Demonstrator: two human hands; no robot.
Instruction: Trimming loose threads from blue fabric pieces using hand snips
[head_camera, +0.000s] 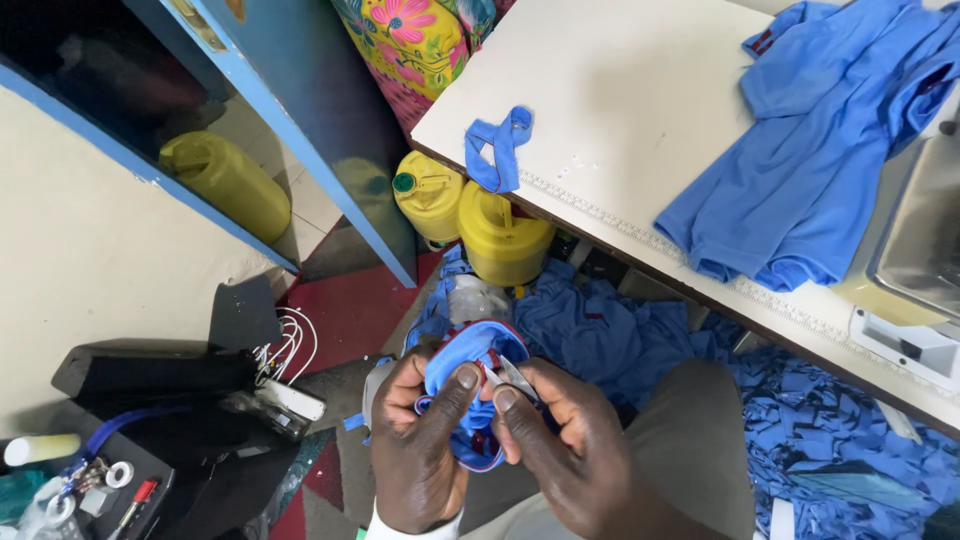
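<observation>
My left hand (420, 440) and my right hand (565, 440) meet at the bottom centre, both pinching a small blue knitted collar piece with a red and white striped edge (470, 355). The strip loops up above my thumbs and hangs down between my palms. A small metal tool, possibly a blade or snips (515, 375), shows between my right fingers. Another blue collar strip (498, 150) lies near the edge of the white table (620, 90). A blue shirt (810, 170) is spread on the table's right side.
Blue fabric scraps (840, 430) cover the floor under the table. Two yellow jerrycans (470, 215) stand beside a blue door (300, 110); a third (225, 180) sits behind it. A sewing machine (915, 250) is at the right. Dark cases and small tools (140, 420) lie at the left.
</observation>
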